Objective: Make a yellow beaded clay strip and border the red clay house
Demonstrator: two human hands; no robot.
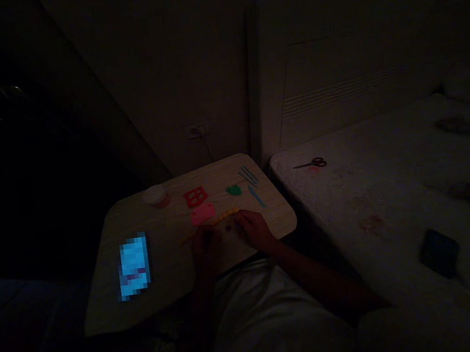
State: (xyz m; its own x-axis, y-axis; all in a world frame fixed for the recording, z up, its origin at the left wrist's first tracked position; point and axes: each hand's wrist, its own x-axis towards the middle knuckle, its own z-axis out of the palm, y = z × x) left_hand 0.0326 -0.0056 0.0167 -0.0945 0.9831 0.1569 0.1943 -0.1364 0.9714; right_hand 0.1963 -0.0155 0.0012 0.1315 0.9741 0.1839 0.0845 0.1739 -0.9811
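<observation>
The room is very dark. My left hand (206,247) and my right hand (253,228) rest close together at the near edge of a small wooden table (118,304). Both have curled fingers, with a small dark object between them that I cannot make out. A string of small yellow pieces (227,215) lies just beyond my fingers. A pink piece (202,213), a red frame-shaped piece (195,196) and a green piece (233,190) lie farther back. Thin teal tools (251,181) lie at the table's far right.
A glowing phone screen (133,266) lies on the table's left. A small round container (154,195) stands at the back. To the right is a bed (391,191) with scissors (313,163) and a dark object (439,252). A wall socket (196,130) is behind.
</observation>
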